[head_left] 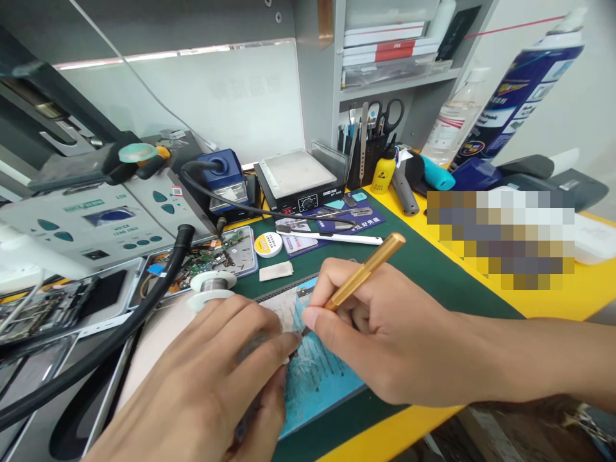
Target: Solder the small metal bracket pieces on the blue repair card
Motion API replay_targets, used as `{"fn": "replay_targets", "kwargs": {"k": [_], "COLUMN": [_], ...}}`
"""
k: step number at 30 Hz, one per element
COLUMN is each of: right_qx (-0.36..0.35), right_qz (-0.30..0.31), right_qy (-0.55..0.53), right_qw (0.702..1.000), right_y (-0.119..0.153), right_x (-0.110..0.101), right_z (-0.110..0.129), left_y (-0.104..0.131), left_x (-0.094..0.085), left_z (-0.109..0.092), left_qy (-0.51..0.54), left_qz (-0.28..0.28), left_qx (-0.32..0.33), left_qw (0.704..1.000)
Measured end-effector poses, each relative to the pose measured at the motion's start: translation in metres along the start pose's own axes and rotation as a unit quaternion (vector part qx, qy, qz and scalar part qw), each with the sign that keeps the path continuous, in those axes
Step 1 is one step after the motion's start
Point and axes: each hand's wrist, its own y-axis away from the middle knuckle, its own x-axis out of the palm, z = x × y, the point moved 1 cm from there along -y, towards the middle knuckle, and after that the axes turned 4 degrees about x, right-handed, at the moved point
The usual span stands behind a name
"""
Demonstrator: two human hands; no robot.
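Note:
My right hand (370, 327) pinches a slim gold pen-shaped tool (366, 269), held like a pencil and slanting down to the left. Its thin tip reaches the fingertips of my left hand (226, 366), where a small dark part just shows. My left fingers are curled and pressed around something small; the fingers hide most of it, so I cannot make out its kind. Both hands are over a worn blue work pad (317, 385) with scratches and scuffs, lying on a green mat (414, 276).
A solder spool (213, 287), folded cloth (276, 271) and round tin (268, 244) lie beyond my left hand. Behind stand a hot plate (298, 176) and a soldering station (221, 179). A black hose (163, 289) crosses the left side. Bottles and a spray can (520, 96) stand right.

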Motion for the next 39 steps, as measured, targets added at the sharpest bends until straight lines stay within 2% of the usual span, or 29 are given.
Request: {"fn": "replay_targets", "kwargs": {"k": [13,39], "right_qx": [-0.004,-0.007], "right_qz": [0.001,-0.005], "right_qy": [0.0,-0.003], "right_qw": [1.0,1.0], "right_y": [-0.0006,0.0007], "right_x": [0.0002,-0.0005], "right_z": [0.0003,-0.0008], "left_y": [-0.001,-0.0024], "left_x": [-0.0002,0.0005], "left_z": [0.0012,-0.0004], "left_qy": [-0.006,-0.004], "left_qz": [0.013,-0.005], "left_qx": [0.001,-0.006], "left_qw": [1.0,1.0]}}
